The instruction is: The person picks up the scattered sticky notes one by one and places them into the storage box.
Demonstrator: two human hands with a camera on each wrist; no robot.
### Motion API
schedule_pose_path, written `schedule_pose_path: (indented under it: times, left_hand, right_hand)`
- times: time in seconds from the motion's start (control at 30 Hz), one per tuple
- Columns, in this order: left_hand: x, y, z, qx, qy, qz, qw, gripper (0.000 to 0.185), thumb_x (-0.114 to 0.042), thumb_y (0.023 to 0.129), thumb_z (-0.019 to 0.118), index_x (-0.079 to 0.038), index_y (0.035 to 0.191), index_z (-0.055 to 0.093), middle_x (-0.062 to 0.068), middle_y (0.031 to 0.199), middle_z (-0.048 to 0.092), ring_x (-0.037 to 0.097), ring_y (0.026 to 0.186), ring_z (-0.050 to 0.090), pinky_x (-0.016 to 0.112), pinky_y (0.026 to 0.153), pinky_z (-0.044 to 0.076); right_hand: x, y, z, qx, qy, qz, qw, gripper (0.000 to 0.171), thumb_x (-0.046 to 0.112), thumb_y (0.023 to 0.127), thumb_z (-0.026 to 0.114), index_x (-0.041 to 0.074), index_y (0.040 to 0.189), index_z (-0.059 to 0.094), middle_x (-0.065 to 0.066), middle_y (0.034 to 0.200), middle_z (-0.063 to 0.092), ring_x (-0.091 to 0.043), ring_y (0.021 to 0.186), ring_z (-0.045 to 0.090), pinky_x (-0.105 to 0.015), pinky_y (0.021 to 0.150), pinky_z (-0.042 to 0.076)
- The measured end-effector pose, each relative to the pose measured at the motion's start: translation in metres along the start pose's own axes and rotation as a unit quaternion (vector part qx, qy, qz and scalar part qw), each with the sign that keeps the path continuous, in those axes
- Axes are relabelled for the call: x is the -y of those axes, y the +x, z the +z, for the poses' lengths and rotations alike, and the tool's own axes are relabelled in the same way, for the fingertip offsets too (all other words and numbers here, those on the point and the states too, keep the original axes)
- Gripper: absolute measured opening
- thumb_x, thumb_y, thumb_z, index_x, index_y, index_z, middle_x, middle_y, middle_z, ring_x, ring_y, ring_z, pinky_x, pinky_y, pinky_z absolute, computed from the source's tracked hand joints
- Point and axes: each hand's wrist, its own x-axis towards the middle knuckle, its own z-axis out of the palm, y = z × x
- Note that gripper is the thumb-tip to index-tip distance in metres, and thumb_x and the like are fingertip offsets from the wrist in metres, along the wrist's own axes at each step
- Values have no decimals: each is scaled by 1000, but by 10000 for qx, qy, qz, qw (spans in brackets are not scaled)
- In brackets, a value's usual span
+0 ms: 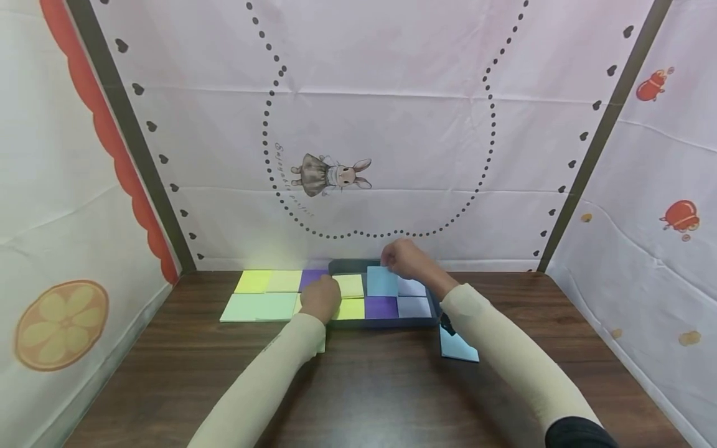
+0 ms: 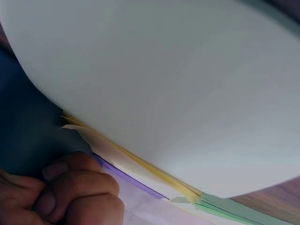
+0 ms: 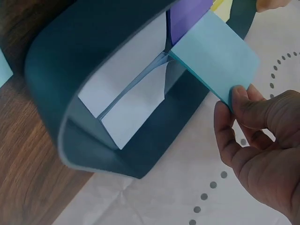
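Observation:
My right hand pinches a light blue sticky note pad by its corner, thumb on top. The pad hangs tilted over the dark tray, its far edge near a purple pad. At the tray's left end is my left hand, fingers curled in the left wrist view, with nothing visible between them; whether it touches the tray is unclear. Inside the tray lie pale yellow, bright yellow and lavender pads.
Left of the tray, yellow, purple and mint green pads lie on the wooden table. Another blue pad lies in front of the tray's right end. A patterned cloth hangs directly behind.

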Motion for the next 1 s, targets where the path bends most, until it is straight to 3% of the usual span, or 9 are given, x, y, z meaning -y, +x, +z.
schedule_pose_path:
  times: [0.2, 0.37, 0.67, 0.8, 0.9, 1.0]
  left_hand:
    - [0, 1, 3, -73, -17, -26, 10000, 34, -18, 114, 52, 7, 130, 68, 15, 108, 74, 20, 65, 65, 42, 43, 54]
    - [0, -1, 2, -54, -34, -72, 10000, 35, -20, 114, 53, 7, 130, 67, 12, 98, 71, 19, 65, 65, 41, 42, 54]
    - [-4, -7, -3, -14, -35, -107, 9999, 32, -17, 113, 55, 7, 132, 66, 12, 103, 71, 19, 66, 64, 41, 45, 55]
    - [-5, -7, -2, 12, -5, -86, 10000, 32, -16, 113, 55, 7, 132, 65, 12, 105, 72, 19, 67, 65, 42, 45, 56]
    - [-4, -7, -1, -49, 82, -92, 9999, 31, -15, 113, 55, 8, 131, 66, 13, 108, 72, 19, 68, 65, 43, 46, 56]
    - [-2, -6, 0, -91, 119, -100, 9998, 34, -14, 112, 54, 10, 134, 65, 14, 112, 74, 19, 68, 64, 44, 47, 56]
  right_hand:
    - [-1, 13, 7, 106, -109, 323, 9994, 23, -9, 99, 72, 8, 110, 83, -11, 115, 79, -25, 101, 71, -37, 93, 65]
    - [-5, 25, 16, 37, -385, 252, 9989, 26, -9, 98, 68, 6, 113, 84, -13, 122, 80, -25, 103, 72, -42, 97, 64]
    - [-32, 60, 48, 266, -623, 380, 9970, 29, -11, 96, 66, 6, 113, 81, -13, 116, 77, -28, 101, 71, -42, 91, 64]
    - [-36, 63, 59, 406, -633, 435, 9962, 34, -14, 97, 62, 3, 123, 77, -14, 122, 75, -28, 106, 70, -44, 100, 63]
    - [-41, 65, 69, 432, -641, 280, 9966, 33, -12, 102, 55, 1, 125, 74, -14, 119, 72, -27, 104, 66, -44, 100, 61]
    - [-46, 67, 78, 358, -520, 101, 9980, 27, -2, 109, 49, 1, 122, 72, -13, 111, 70, -25, 95, 63, -42, 92, 60]
